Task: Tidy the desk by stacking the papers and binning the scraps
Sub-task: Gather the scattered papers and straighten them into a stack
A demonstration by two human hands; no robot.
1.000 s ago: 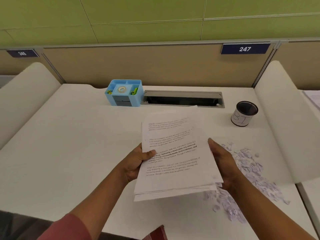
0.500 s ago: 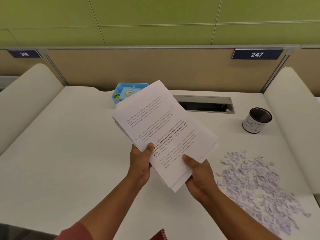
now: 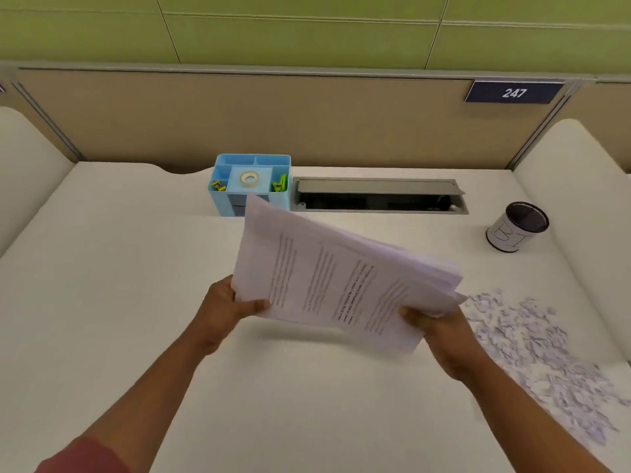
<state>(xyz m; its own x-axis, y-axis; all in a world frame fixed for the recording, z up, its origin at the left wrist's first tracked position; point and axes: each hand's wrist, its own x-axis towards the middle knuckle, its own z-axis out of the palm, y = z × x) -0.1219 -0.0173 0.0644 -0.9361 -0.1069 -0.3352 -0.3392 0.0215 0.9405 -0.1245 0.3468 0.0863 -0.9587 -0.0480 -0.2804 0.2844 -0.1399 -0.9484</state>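
Observation:
A stack of printed papers (image 3: 327,278) hangs above the middle of the white desk (image 3: 112,302), turned sideways so its text lines run up and down. My left hand (image 3: 227,307) grips its left edge with the thumb on top. My right hand (image 3: 440,327) grips the lower right corner, thumb over the top sheet. A heap of small paper scraps (image 3: 536,349) lies on the desk to the right of my right hand. A small black mesh bin (image 3: 517,227) with a white label stands at the back right.
A blue desk organiser (image 3: 251,184) with tape and clips stands at the back centre, just behind the papers. A grey cable slot (image 3: 379,196) is set into the desk beside it. Cream side partitions (image 3: 577,186) rise left and right; a beige panel closes the back.
The stack has been turned from upright to sideways, and both hands have shifted their grip to its two ends. The view has moved a little to the left.

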